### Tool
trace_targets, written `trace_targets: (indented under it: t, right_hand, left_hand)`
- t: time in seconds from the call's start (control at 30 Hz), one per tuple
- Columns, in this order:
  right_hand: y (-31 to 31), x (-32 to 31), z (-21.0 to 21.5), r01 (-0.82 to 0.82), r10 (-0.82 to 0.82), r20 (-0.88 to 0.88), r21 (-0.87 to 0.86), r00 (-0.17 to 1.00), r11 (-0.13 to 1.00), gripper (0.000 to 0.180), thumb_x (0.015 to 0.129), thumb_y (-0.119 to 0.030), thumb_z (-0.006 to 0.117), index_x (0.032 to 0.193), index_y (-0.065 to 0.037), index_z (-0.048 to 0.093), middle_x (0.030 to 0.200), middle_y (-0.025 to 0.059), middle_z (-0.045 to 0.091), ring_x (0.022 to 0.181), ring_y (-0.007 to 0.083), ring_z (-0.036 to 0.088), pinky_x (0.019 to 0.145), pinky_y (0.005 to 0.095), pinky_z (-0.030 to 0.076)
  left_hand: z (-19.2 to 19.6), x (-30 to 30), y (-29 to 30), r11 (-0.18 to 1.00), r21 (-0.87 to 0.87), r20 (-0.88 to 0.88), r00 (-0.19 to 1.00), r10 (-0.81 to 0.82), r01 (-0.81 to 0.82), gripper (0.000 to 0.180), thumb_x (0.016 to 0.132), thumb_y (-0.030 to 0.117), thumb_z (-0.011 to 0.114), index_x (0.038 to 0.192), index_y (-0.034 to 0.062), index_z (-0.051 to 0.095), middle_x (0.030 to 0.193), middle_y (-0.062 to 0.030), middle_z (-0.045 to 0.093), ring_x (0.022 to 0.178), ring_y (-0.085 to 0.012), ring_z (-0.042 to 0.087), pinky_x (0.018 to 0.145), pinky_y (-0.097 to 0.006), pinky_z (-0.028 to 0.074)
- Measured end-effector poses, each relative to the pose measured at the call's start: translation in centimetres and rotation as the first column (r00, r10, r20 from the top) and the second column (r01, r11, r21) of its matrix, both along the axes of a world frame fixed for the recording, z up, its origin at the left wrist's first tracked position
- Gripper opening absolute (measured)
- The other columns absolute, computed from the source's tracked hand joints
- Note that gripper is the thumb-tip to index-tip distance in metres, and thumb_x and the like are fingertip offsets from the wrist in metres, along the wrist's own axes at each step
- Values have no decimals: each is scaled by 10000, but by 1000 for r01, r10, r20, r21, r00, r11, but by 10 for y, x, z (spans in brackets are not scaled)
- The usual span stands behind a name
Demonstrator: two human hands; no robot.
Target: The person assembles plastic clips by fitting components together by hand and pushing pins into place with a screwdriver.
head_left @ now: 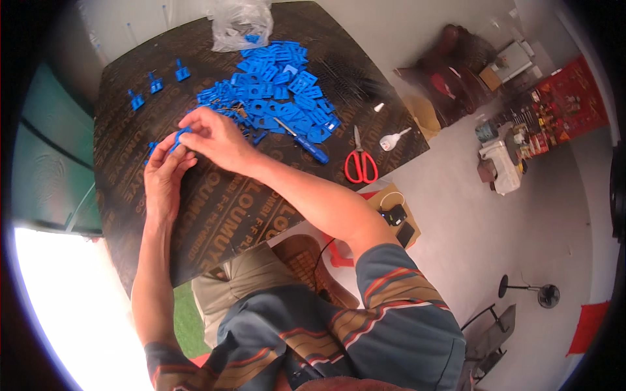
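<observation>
The small blue part is mostly hidden by both hands' fingers, its shape perhaps unreadable.

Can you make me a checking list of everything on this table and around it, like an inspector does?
Surface: dark board table with pale printed lettering.
Job's things: a small blue plastic part pinched between both hands; a big pile of blue plastic parts; three blue parts standing apart at the far left.
Clutter: blue-handled screwdriver, red scissors, clear plastic bag, white plug.
Grippers: left hand and right hand both shut on the part.
Cables: a white cable by a black device on a box beside the table.
Surroundings: grey floor, a stand fan, a red shelf of small goods.
</observation>
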State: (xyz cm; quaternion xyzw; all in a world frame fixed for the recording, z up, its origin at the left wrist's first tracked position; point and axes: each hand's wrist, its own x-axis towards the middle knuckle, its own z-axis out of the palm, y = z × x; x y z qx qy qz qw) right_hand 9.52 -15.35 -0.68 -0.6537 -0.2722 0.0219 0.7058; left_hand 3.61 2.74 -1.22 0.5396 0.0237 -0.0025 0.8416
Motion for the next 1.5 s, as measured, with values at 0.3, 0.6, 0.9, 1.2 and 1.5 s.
trace_targets:
  t: [0.3,0.6,0.9,1.2,1.5]
  right_hand:
    - [-14,1,7,195,-164,198,-149,966,970,358,1014,-222,769,1289,-26,652,868,67,733,768,130,687,699,309,557]
    - [-116,-70,57,702,-188,697,-588,692,402,280,970,-206,774,1209,-76,712,1108,131,710,1089,366,652,959,488,511]
    - [-158,-80,8,689,-178,666,-697,725,198,296,1006,-197,709,1259,-46,686,1161,178,667,1104,393,632,965,519,500]
    - [-85,-45,56,516,-335,431,-425,838,744,287,1031,-99,668,1307,-21,684,1089,98,661,889,186,648,784,360,547]
    - [-34,5,34,391,-215,429,-380,877,838,232,1073,-137,655,1275,-22,655,871,67,701,680,110,582,607,310,478]
  left_hand:
    - [-6,5,-3,990,-141,-22,999,-25,22,375,1042,110,721,1391,5,633,1156,-81,747,1018,-182,741,954,-355,623]
    - [0,2,4,917,-398,-61,996,-59,30,466,1034,115,735,1429,-45,548,1253,-194,711,1078,-260,747,996,-375,645]
    - [-1,1,12,885,-463,-73,994,-78,36,457,1043,131,727,1425,-40,543,1261,-190,709,1072,-251,753,1002,-380,646]
    - [-1,1,9,904,-427,-60,998,-21,-6,429,1024,115,742,1387,-33,568,1228,-180,730,1026,-237,758,975,-382,649]
    - [1,2,4,958,-259,-69,992,107,-121,374,1020,145,765,1335,-13,642,1162,-137,748,941,-187,762,860,-315,649]
